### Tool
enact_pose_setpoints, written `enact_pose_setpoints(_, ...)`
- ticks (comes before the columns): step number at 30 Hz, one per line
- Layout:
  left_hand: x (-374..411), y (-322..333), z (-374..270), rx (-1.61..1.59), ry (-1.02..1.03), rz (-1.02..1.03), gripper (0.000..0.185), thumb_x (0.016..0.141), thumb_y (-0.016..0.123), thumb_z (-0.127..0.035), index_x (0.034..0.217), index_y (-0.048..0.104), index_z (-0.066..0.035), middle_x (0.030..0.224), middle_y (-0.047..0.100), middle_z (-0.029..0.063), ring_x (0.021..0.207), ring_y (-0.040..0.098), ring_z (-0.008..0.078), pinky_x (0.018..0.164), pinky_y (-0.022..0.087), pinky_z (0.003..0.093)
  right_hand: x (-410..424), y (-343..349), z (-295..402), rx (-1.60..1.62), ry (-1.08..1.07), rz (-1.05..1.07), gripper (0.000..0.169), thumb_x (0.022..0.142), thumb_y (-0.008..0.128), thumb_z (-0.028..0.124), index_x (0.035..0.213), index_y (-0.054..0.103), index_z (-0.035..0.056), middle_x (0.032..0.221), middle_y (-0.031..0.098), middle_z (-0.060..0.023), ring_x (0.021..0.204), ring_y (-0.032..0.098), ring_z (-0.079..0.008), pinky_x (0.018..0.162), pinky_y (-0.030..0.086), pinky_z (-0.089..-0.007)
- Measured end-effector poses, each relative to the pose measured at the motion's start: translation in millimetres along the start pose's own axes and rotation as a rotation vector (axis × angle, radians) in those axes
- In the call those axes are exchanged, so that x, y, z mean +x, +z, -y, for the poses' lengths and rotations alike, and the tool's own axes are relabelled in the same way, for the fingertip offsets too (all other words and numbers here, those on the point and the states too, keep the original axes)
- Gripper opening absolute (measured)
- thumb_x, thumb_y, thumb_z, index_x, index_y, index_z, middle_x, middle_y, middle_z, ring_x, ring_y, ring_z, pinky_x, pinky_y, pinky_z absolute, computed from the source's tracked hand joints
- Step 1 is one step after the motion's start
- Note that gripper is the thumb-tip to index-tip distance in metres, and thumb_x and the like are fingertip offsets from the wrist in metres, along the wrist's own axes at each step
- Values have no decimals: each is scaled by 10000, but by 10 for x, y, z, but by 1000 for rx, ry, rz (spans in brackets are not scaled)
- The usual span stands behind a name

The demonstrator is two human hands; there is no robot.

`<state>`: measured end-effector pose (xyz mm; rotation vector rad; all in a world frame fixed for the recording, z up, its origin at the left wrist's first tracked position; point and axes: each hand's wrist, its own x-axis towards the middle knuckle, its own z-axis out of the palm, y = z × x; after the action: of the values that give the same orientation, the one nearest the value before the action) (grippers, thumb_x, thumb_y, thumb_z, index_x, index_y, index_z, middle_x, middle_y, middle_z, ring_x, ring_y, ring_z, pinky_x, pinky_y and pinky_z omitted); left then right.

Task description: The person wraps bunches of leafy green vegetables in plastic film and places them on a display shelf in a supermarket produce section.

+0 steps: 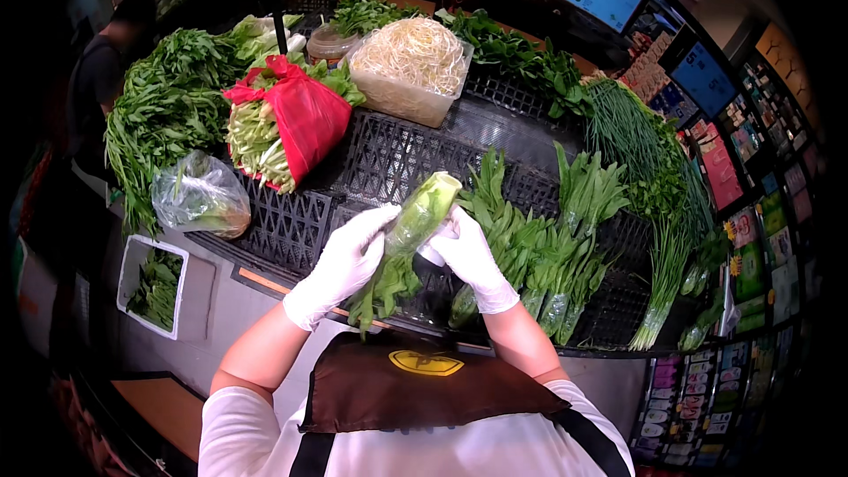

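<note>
A bundle of leafy green vegetable (424, 209) wrapped in clear film is held in front of my chest, its pale cut stems tilted up to the right and its leaves hanging down. My left hand (348, 258), in a white glove, grips its left side. On the other side, my gloved right hand (469, 253) has its fingers against the film near the stem end; part of those fingers is hidden behind the bundle. Close to my right hand, more bundles of long-leaf greens (530, 248) lie side by side on the stand, some with film around their bases.
Black plastic crates (397, 152) form the stand. On it are a red-wrapped bunch of stems (311, 122), a bagged vegetable (199, 195), a tub of bean sprouts (411, 96) and chives (619, 122). A white foam box (154, 328) sits low left, near a person (99, 73).
</note>
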<state>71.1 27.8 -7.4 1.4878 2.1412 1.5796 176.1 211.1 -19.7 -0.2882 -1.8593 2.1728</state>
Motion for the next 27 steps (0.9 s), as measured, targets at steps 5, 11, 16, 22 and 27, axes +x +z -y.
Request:
enact_pose_setpoints(5, -16, 104, -15, -442, -307, 159, 687, 835, 703, -133, 1402, 331, -24, 1362, 462, 126, 1256, 451, 209, 1064, 371, 367, -140, 261, 254, 90, 75, 54, 521, 888, 625, 64, 1363, 418, 1, 957, 641, 0, 816, 580, -45, 700, 490, -227)
enact_pose_setpoints(11, -141, 495, 531, -734, -445, -260, 427, 896, 646, -100, 1272, 456, -25, 1175, 576, 72, 1030, 558, 142, 917, 460, 303, 148, 0, 159, -575, 42, 277, 674, 862, 652, 254, 1400, 369, -38, 881, 670, -42, 843, 618, -151, 872, 452, -322)
enact_pose_setpoints(16, 31, 381, 262, -593, -391, -236, 369, 904, 654, -82, 1230, 497, -12, 1136, 607, 69, 974, 581, 132, 863, 476, 288, 238, 133, 111, -1482, -221, -96, 482, 795, 649, 311, 1124, 513, -14, 854, 661, -111, 923, 606, -297, 1057, 317, -447)
enact_pose_setpoints(22, 106, 182, -80, -782, -501, 434, 725, 686, 829, -91, 1319, 486, -4, 1266, 576, 82, 1121, 561, 159, 973, 445, 304, 554, -159, 37, -1467, -224, -306, 489, 847, 630, 346, 1176, 523, 1, 847, 679, -102, 946, 592, -296, 1123, 234, -486)
enact_pose_setpoints(27, 460, 88, -442, -1152, -655, 504, 871, 576, 901, -191, 1291, 460, 38, 1094, 623, 179, 834, 662, 255, 650, 566, 361, 290, -762, 211, -1277, -625, -652, 590, 783, 732, 361, 1252, 521, 73, 828, 592, -46, 880, 555, -250, 1109, 259, -500)
